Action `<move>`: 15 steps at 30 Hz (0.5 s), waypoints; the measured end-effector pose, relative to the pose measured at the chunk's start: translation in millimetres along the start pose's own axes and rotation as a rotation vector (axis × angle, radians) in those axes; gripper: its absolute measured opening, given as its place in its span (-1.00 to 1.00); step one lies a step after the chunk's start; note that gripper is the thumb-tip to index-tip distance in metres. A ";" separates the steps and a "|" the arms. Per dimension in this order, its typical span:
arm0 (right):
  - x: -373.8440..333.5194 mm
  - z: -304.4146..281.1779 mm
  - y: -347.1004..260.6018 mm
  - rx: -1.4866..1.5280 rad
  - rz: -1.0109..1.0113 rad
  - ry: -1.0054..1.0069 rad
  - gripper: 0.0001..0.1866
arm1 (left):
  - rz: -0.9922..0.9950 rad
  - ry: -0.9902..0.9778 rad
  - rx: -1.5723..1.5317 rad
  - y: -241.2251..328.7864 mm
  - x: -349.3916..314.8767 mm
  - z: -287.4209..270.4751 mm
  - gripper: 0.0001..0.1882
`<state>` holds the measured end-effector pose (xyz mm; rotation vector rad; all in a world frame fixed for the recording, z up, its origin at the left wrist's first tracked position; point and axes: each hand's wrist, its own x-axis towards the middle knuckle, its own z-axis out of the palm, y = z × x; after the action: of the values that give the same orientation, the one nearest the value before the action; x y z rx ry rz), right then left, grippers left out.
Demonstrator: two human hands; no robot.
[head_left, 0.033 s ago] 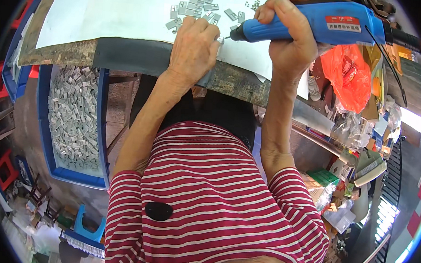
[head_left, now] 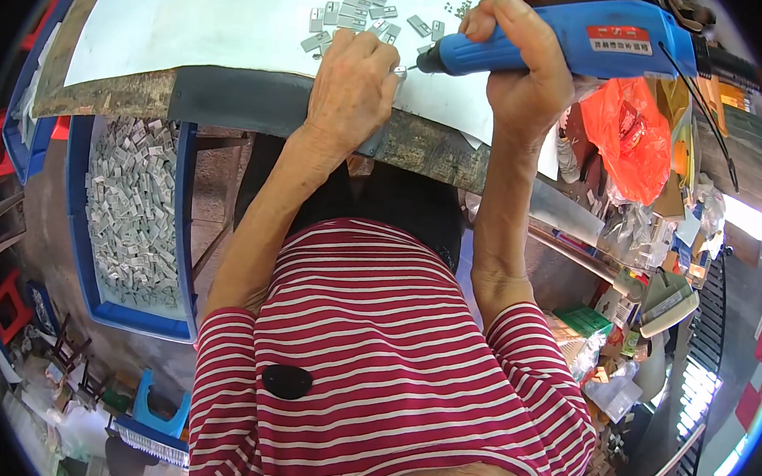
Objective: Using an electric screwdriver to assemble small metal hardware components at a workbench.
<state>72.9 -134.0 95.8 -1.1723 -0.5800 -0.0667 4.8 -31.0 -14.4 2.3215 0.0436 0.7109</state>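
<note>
My right hand (head_left: 530,81) is wrapped round a blue electric screwdriver (head_left: 576,40), held nearly level with its dark tip pointing left. The thin bit ends at a small grey metal piece (head_left: 400,72) that looks like a pencil sharpener. My left hand (head_left: 351,83) pinches that piece near the table's front edge; its fingers hide most of it. Just beyond, several similar grey sharpeners (head_left: 353,11) lie loosely on the white sheet (head_left: 194,17). A scatter of tiny screw-like bits (head_left: 458,9) lies to their right.
A blue tray (head_left: 77,219) full of grey pieces stands below the table at left. The worn table edge (head_left: 430,149) runs in front of me. At right are a red plastic bag (head_left: 629,135), the screwdriver's black cable (head_left: 732,67) and clutter. A blue stool (head_left: 161,403) stands lower left.
</note>
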 end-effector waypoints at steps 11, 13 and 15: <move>-0.5 14.8 4.0 -0.095 -0.020 -0.076 -0.80 | -0.005 -0.017 0.009 -0.2 0.7 -1.2 -0.88; 0.1 15.3 4.7 -0.097 -0.032 -0.097 -0.80 | 0.000 -0.028 0.038 1.5 1.4 -2.5 -0.90; 0.3 16.2 5.6 -0.100 -0.044 -0.118 -0.80 | 0.000 -0.018 0.037 0.3 1.1 -1.1 -0.90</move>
<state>68.7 -117.3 95.4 -1.2666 -0.7137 -0.0650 5.1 -30.2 -13.0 2.3627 0.0491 0.6950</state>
